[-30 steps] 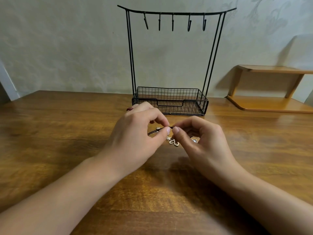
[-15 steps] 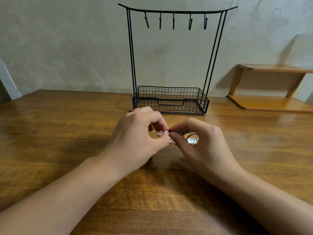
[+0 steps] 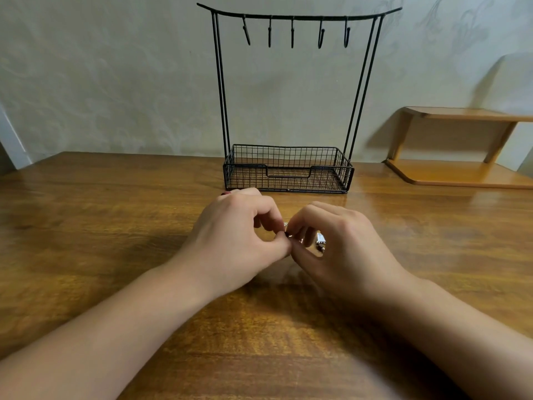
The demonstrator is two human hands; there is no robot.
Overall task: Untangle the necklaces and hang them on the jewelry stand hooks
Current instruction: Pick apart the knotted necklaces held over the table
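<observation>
Left hand [image 3: 239, 235]: fingers curled, thumb and forefinger pinched tight on the tangled necklaces [image 3: 288, 233] at the point where both hands meet, low over the bench [image 3: 86, 226]. Most of the tangle is hidden under the knuckles; a red bit is glimpsed past the left hand's far side.

Right hand [image 3: 343, 241]: fingers likewise curled, thumb and forefinger pinching the same tangle, tip to tip with the left. A small silver pendant [image 3: 320, 239] is seen between its fingers.

Step judged: untangling, not yet finished. Nothing is hung on the hooks [image 3: 292, 33] of the jewelry stand [image 3: 288, 168], well beyond the hands. Next move is judged to call for strands being teased apart gently, then one necklace lifted clear.

Far right, a wooden shelf [image 3: 461, 174] is noted. No brand, label or writing can be read.
</observation>
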